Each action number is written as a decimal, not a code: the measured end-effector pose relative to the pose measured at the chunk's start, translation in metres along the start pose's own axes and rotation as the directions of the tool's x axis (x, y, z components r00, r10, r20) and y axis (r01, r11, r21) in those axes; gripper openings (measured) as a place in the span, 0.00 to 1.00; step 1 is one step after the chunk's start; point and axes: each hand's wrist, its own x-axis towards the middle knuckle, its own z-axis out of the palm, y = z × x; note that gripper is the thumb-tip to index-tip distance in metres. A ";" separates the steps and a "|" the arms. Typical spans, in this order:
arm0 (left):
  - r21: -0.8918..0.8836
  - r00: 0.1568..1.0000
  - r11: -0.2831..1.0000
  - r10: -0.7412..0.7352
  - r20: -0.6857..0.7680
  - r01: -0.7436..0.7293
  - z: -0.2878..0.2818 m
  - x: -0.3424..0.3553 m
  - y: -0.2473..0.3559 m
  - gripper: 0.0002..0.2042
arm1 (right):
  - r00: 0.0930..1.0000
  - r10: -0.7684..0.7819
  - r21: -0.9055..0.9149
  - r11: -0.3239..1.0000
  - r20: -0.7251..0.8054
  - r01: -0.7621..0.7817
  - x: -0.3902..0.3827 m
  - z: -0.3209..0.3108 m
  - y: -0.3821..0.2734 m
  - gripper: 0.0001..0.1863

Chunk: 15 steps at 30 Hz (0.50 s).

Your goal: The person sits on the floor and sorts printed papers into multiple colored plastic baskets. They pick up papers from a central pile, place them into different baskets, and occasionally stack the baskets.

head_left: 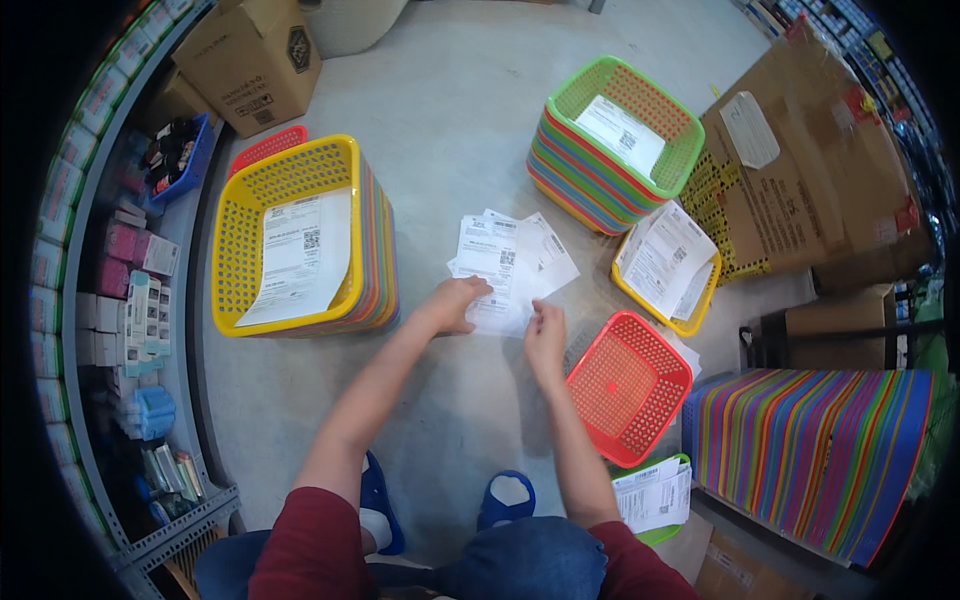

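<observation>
Several printed paper sheets (487, 245) lie overlapped and fanned out on the floor in front of me, with text and square codes on them. My left hand (460, 304) is closed at the lower left edge of the top sheet, its fingertips over the paper. At the lower right edge, my right hand (546, 338) has its fingers curled together in a pinch on the paper. A red plastic basket (630, 388) with nothing in it is just right of my right hand, tilted. Left of my hands, a stack of yellow-topped baskets (358, 170) holds more sheets.
A green-topped basket stack (560, 120), a yellow basket (700, 315) and a green basket (672, 530) hold sheets. Nested coloured baskets (810, 450) lie at the right. Cardboard boxes (800, 200) stand behind them. Shelving (190, 400) with packaged goods runs along the left.
</observation>
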 end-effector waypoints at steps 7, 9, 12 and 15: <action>0.093 0.998 0.996 -0.006 -0.056 0.011 0.002 -0.003 0.010 0.37 | 0.982 0.182 -0.064 0.981 -0.046 -0.185 -0.056 0.041 0.049 0.29; 0.085 0.998 0.996 -0.014 -0.060 0.019 0.003 -0.001 0.013 0.37 | 0.971 0.236 0.019 0.972 -0.042 -0.235 -0.053 0.041 0.052 0.29; 0.015 0.998 0.999 -0.030 -0.048 0.030 0.003 0.002 0.012 0.38 | 0.960 0.280 0.063 0.958 0.007 -0.280 -0.050 0.043 0.055 0.29; 0.023 0.999 1.000 -0.015 -0.042 0.016 0.005 0.003 0.009 0.37 | 0.950 0.311 0.095 0.946 0.009 -0.310 -0.048 0.044 0.052 0.28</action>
